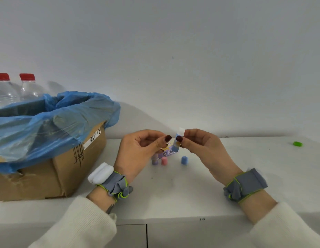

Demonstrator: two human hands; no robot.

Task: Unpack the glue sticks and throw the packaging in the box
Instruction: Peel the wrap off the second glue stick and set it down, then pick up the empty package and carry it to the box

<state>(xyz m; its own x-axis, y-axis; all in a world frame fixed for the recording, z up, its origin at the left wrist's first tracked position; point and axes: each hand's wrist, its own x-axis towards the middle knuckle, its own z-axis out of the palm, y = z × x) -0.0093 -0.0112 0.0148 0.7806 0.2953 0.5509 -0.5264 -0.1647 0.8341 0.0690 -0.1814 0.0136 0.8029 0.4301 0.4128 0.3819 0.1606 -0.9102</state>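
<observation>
Nearest the camera: two cream sleeves [80,222], each wrist wrapped in a grey strap with green edging [245,185], a white block [100,173] fixed to the left strap. Above the white table [182,194]: left hand [139,151] raised with fingers curled, thumb and forefinger meeting at the left side of a glue stick [176,143]; whether pinching the stick itself or its clear wrapping cannot be told. Right hand [200,145] alongside, thumb and forefinger pinching the same glue stick near its white cap, stick held upright and slightly tilted, clear of the tabletop. On the table beneath the hands: a purple glue stick [154,160] and a pink glue stick [164,161] standing close together, a blue glue stick [184,160] apart to the right, a purple printed pack [169,152] just behind them. Left of the hands: a cardboard box [48,169] lined with a blue plastic bag [53,122], open at the top. Behind the box, against the wall: two clear bottles with red caps [26,86]. Far right on the table: a small green cap [297,144].
</observation>
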